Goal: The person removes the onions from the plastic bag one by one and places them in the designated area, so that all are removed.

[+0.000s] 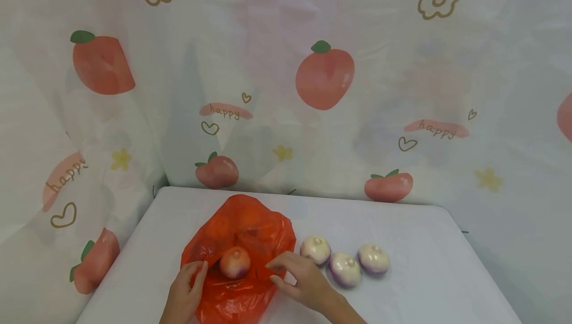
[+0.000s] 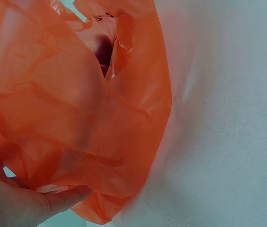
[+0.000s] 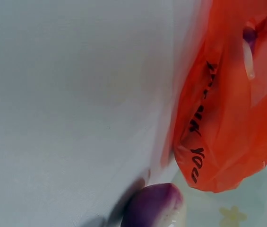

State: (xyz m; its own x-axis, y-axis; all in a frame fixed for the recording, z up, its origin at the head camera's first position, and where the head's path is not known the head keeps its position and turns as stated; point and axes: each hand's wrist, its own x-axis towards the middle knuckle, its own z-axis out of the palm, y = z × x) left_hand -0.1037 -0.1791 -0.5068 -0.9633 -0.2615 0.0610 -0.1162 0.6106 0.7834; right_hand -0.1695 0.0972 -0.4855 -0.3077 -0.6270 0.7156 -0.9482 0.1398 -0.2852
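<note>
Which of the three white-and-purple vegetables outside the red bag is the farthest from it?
The rightmost vegetable in the head view; the left vegetable and the middle vegetable both lie nearer the red bag.

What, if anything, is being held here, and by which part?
The bag, by its left side, in the grip of the left hand. The right hand is at the bag's right side; whether it holds any plastic cannot be told.
</note>
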